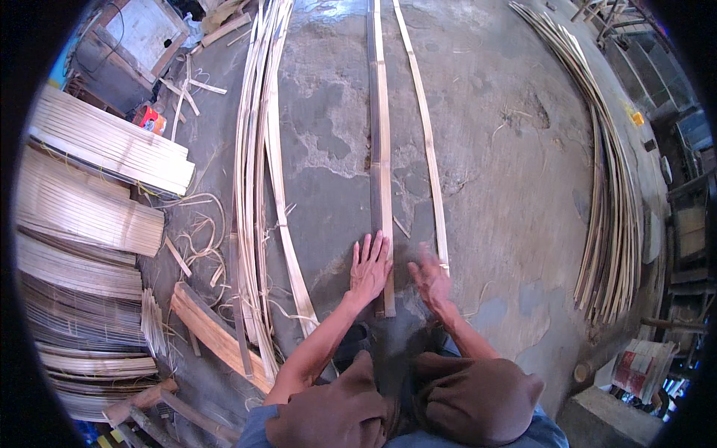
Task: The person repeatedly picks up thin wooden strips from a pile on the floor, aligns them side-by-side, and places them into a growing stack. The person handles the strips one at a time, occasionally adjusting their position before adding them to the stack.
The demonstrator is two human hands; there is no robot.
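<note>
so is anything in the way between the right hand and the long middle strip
Nothing visible stands between the right hand and the long middle strip; only floor shows in the gap. A small sliver lies farther ahead, off that path.

Your view comes from the left of the two wide fisheye cameras on your head. It looks down and forward over your knees (478, 403), which lie at the bottom, nearest the lens. Your left hand (369, 272) and right hand (431, 284) are a little farther off, just below the middle, and the floor (515, 209) runs away from you toward the top edge. You see far out to both sides: stacks (89, 198) on your left, a bundle (616, 224) on your right. The view is upright and unmirrored, with dark corners.
</note>
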